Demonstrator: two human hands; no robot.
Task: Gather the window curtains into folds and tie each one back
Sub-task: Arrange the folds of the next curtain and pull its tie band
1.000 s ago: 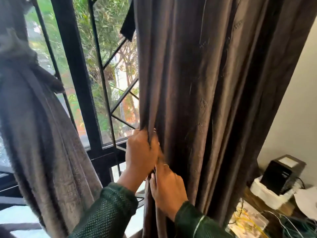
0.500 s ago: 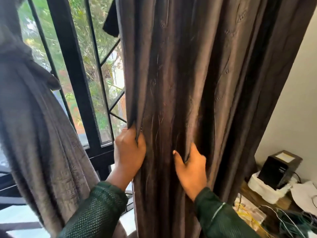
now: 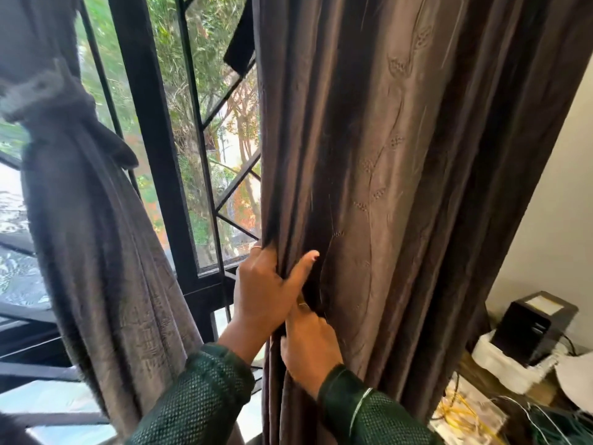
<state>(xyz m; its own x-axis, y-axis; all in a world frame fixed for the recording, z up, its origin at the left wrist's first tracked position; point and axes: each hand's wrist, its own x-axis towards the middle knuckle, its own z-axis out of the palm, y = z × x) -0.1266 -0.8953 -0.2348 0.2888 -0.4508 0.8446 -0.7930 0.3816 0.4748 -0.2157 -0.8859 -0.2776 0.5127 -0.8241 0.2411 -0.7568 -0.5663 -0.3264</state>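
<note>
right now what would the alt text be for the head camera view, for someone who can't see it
Two hands gather the edge of a dark brown curtain into folds at a barred window: the left hand grips the bunched edge, the right hand pinches fabric just below. Another curtain, on the left, is already tied back.

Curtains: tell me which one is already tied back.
The grey curtain on the left: a tie band cinches it. The brown curtain hangs loose, both hands gathering its edge.
</note>
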